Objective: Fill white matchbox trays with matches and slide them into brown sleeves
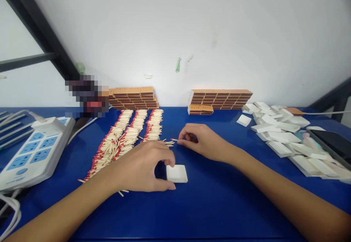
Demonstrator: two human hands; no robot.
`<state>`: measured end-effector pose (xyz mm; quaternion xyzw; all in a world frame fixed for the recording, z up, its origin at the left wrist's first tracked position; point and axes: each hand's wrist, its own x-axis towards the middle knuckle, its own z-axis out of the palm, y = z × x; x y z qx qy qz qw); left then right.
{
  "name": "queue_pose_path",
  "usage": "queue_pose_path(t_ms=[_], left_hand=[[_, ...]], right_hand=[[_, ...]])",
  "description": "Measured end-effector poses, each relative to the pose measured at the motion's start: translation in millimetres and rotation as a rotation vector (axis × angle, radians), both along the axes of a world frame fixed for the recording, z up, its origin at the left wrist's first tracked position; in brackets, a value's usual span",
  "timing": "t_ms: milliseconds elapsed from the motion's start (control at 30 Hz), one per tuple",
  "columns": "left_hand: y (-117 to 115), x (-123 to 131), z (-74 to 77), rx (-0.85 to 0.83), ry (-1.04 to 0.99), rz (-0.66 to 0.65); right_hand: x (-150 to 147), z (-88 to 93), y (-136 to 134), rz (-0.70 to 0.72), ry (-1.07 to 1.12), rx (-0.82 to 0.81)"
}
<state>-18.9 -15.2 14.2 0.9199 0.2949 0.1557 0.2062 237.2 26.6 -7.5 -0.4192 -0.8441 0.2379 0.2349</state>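
Observation:
My right hand (201, 141) pinches a single match (174, 140) between thumb and fingertips, its red head pointing left. A small white matchbox tray (177, 174) lies on the blue table, and my left hand (148, 167) curves around its left end. The left index finger is at the tray's upper corner, while the thumb lies just below its lower edge, with a gap between them. Beyond and under my left hand, rows of loose red-headed matches (153, 125) are spread out, partly hidden by that hand and forearm.
Stacked brown matchboxes (134, 98) stand against the wall at back left, with another stack (221, 99) at back right. Many white trays (282, 136) are heaped on the right beside a dark phone (333, 146). A white power strip (38, 150) with cables sits at left.

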Motion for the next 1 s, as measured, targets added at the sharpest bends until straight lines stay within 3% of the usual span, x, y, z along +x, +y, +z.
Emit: queue_pose_path(t_ms=[333, 567, 667, 867, 1000], left_hand=[[-7, 8, -9.1, -0.121, -0.014, -0.032], [-2, 7, -8.2, -0.017, -0.026, -0.021], [7, -1, -4.9, 0.044, 0.007, 0.036], [20, -7, -3.3, 0.090, 0.064, 0.291], [18, -4, -5.5, 0.087, 0.052, 0.344]], right_hand=[[-23, -7.4, -5, 0.067, -0.015, -0.011], [-26, -2.6, -7, 0.016, -0.120, -0.040], [-13, 1.3, -6, -0.035, -0.203, -0.037], [23, 9.4, 2, -0.081, -0.168, 0.095], [18, 14.5, -6, -0.042, -0.148, 0.074]])
